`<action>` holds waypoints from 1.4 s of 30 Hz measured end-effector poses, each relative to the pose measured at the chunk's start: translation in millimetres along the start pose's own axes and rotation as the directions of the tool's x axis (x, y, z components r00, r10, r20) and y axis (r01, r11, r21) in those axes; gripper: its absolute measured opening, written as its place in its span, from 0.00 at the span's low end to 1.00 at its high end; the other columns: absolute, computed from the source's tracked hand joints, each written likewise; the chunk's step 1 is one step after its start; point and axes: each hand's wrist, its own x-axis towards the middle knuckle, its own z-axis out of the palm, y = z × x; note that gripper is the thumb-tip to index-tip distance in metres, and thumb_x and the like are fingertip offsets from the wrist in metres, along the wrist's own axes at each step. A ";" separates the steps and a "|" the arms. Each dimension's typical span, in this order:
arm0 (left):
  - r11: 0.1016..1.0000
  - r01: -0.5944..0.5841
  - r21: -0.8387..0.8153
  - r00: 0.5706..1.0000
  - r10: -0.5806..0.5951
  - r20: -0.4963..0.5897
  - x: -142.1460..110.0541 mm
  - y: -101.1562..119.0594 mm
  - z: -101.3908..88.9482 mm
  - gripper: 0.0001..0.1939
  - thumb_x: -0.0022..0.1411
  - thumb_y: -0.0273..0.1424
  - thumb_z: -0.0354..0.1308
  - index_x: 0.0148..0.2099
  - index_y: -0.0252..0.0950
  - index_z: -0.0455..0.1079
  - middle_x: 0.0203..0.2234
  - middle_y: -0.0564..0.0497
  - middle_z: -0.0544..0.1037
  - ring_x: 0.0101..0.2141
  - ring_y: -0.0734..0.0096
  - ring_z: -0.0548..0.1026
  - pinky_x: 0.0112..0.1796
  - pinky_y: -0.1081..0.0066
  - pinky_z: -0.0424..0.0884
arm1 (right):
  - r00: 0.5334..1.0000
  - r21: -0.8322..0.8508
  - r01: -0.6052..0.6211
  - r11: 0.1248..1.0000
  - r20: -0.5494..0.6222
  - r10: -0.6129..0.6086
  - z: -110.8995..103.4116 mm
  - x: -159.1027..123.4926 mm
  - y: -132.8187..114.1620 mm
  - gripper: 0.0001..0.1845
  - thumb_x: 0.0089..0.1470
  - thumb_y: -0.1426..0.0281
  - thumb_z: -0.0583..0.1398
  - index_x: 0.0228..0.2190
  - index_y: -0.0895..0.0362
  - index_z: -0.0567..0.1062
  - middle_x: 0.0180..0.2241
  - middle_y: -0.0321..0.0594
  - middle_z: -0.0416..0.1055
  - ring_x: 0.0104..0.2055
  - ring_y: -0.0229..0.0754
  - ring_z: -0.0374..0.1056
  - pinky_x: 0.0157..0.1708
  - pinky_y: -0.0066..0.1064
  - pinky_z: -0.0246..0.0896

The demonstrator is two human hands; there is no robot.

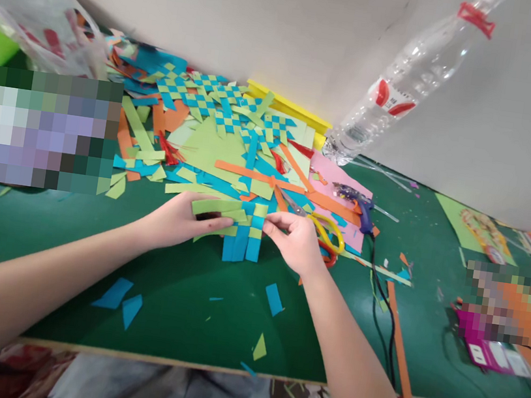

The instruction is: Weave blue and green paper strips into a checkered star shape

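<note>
In the middle of the view, both hands are at a small woven piece of blue and light green paper strips [241,243]. My left hand [188,218] is closed on its left side, where light green strips stick out past the thumb. Thumb and fingers of my right hand [290,232] pinch the piece's right edge. Just behind my right hand lie scissors [327,233] with yellow and orange-red handles, partly covered by that hand. An orange paper strip [244,171] crosses other strips beyond the piece.
Checkered woven paper pieces [224,104] and loose strips pile up against the wall. A clear plastic bottle [395,85] stands right of the pile. A blue glue gun [366,214] with a black cord lies on pink paper [342,177]. Paper scraps [116,293] dot the green table [168,330].
</note>
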 end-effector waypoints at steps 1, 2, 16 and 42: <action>1.000 0.002 -0.008 1.000 -0.002 0.001 0.1 -0.3 0.2 0.18 0.55 0.45 0.59 0.42 0.40 0.75 0.34 0.54 0.81 0.33 0.68 0.77 0.33 0.75 0.73 | 1.000 -0.005 0.006 1.000 0.001 -0.006 0.1 0.2 0.6 0.07 0.50 0.65 0.61 0.29 0.56 0.77 0.27 0.35 0.77 0.32 0.39 0.74 0.39 0.35 0.69; 1.000 0.000 -0.013 1.000 0.000 0.000 0.1 -0.5 0.4 0.17 0.55 0.45 0.59 0.42 0.41 0.75 0.34 0.54 0.81 0.34 0.68 0.77 0.34 0.75 0.73 | 1.000 -0.006 0.009 1.000 0.000 -0.009 0.1 0.3 1.1 0.07 0.50 0.65 0.61 0.29 0.56 0.77 0.28 0.35 0.77 0.32 0.40 0.74 0.40 0.35 0.69; 0.996 -0.056 -0.073 0.998 0.059 0.038 0.9 -2.7 0.0 0.20 0.57 0.46 0.56 0.46 0.40 0.74 0.40 0.51 0.79 0.36 0.64 0.77 0.35 0.71 0.75 | 1.000 -0.016 0.016 1.000 -0.014 -0.016 0.5 0.3 -0.8 0.08 0.51 0.64 0.60 0.30 0.56 0.77 0.28 0.36 0.78 0.32 0.40 0.74 0.39 0.36 0.70; 0.953 -0.015 -0.303 0.998 0.033 0.053 -2.0 -0.9 3.3 0.18 0.53 0.42 0.62 0.44 0.40 0.72 0.39 0.50 0.78 0.37 0.63 0.77 0.40 0.66 0.75 | 0.998 -0.042 0.055 0.998 0.044 -0.053 2.4 -3.0 -6.3 0.08 0.52 0.65 0.60 0.30 0.55 0.77 0.28 0.36 0.76 0.33 0.40 0.73 0.39 0.34 0.68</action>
